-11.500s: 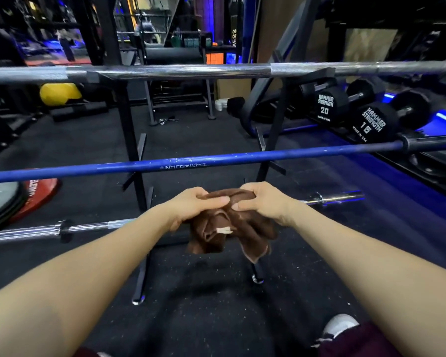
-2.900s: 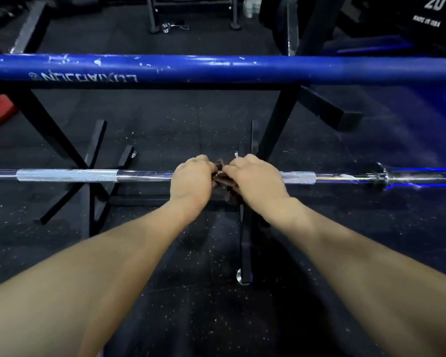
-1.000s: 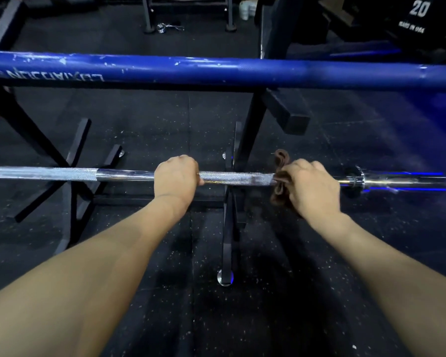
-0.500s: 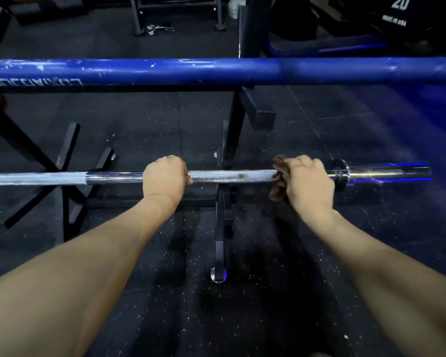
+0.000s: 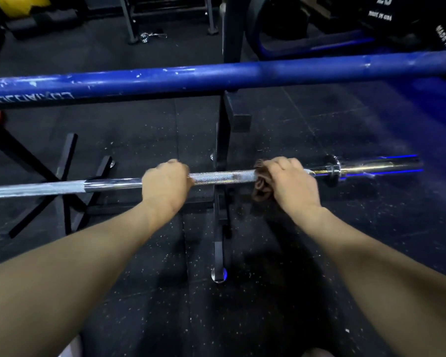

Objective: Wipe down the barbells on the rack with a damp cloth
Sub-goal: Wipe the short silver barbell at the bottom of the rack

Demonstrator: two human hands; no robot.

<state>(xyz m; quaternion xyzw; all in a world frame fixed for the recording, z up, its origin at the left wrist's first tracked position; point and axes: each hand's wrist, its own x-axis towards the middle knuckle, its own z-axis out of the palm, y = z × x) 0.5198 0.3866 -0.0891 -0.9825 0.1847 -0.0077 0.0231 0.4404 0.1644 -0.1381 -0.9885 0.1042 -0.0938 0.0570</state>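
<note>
A chrome barbell [image 5: 222, 177] lies across the lowest pegs of a black rack [image 5: 223, 140]. My left hand [image 5: 165, 180] grips its shaft just left of the rack upright. My right hand [image 5: 289, 182] grips a brown cloth [image 5: 262, 185] wrapped round the shaft, close to the collar and right sleeve [image 5: 376, 167]. Folds of the cloth hang below the bar. A blue barbell [image 5: 216, 76] rests on a higher peg, across the upper part of the view.
Black rubber floor lies below. The rack's base leg [image 5: 219, 251] runs toward me between my arms. A second rack foot [image 5: 67, 181] stands at left. Dumbbells [image 5: 381, 11] sit at the upper right, a yellow ball [image 5: 18, 2] at the upper left.
Both hands started together at the bar's middle. My right hand has slid the cloth rightward along the shaft to near the collar, while my left hand kept its grip.
</note>
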